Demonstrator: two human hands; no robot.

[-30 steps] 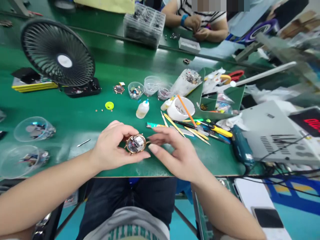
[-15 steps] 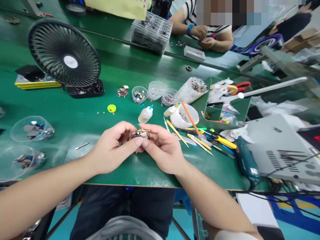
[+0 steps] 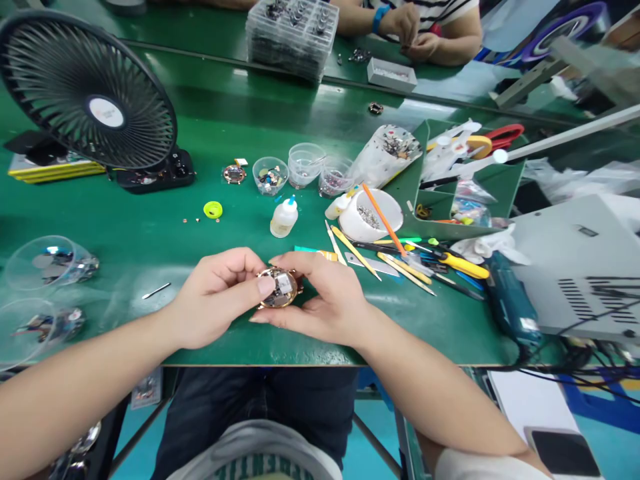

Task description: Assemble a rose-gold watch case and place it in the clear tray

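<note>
Between my two hands is a round, gold-rimmed watch case (image 3: 284,288) with its inner parts showing upward. My left hand (image 3: 220,293) grips its left side, the thumb lying across the top. Around its right side curls my right hand (image 3: 325,293), thumb at the near edge and fingers at the far edge. A small white dropper bottle (image 3: 284,219) with a blue tip stands just beyond my hands. Left of my left hand lies a thin metal tool (image 3: 157,291). Farther off sits another watch case (image 3: 234,174) near a yellow-green round cap (image 3: 213,210).
A black fan (image 3: 100,100) stands at the left behind clear cups (image 3: 45,263) of parts. On the right are a white bowl (image 3: 367,217), tweezers and sticks, a green organizer (image 3: 470,180), a teal power tool (image 3: 513,303) and a grey box (image 3: 580,260). A co-worker's hands (image 3: 413,33) are across the table.
The watch case has tilted so its open inside faces up more. My right thumb has moved from the top to its near edge. The camera view has shifted.
</note>
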